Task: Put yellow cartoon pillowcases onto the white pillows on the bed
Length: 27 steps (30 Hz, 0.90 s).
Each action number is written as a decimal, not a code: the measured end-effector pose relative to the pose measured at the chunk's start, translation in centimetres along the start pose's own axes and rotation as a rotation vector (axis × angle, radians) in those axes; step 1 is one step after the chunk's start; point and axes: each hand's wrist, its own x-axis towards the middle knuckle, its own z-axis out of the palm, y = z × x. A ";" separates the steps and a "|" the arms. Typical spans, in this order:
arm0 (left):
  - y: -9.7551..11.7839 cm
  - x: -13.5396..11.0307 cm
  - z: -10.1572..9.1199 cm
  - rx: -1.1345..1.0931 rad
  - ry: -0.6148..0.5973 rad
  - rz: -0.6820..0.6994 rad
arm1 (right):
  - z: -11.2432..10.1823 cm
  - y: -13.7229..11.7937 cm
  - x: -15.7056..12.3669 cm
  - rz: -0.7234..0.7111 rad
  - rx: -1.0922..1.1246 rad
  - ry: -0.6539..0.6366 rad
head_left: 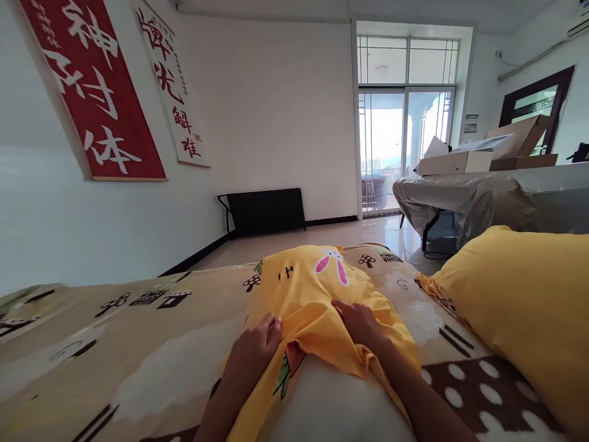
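Note:
A yellow pillowcase (304, 276) with a printed rabbit, carrots and "Hi!" lies spread on the bed in front of me. Its near end is around a white pillow (331, 405), whose bare part shows at the bottom of the view. My left hand (257, 344) is closed on the left edge of the pillowcase, near a printed carrot. On the other side my right hand (359, 320) grips the cloth, fingers curled and partly hidden in the folds. Both forearms reach in from the bottom.
A patterned beige blanket (151, 344) covers the bed. To the right rests a filled yellow pillow (529, 307). Beyond the bed, a black folded table (267, 212) leans at the wall, and cardboard boxes (455, 162) sit on a plastic-covered table (460, 193).

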 end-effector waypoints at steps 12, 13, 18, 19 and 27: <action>-0.1 -2.0 -1.4 0.211 0.711 0.307 | -2.3 -0.5 -2.1 -0.258 0.168 0.681; -0.1 -1.9 -1.4 0.219 0.699 0.316 | -2.2 -0.5 -2.1 -0.258 0.181 0.683; -0.1 -2.0 -1.6 0.203 0.640 0.307 | -2.7 -0.6 -2.2 -0.228 0.253 0.644; -0.1 -2.2 -1.7 0.195 0.621 0.299 | -2.9 -0.7 -2.4 -0.223 0.260 0.635; 1.1 -2.5 -3.0 0.042 0.215 -0.013 | -4.1 -1.1 -3.3 -0.106 0.158 0.406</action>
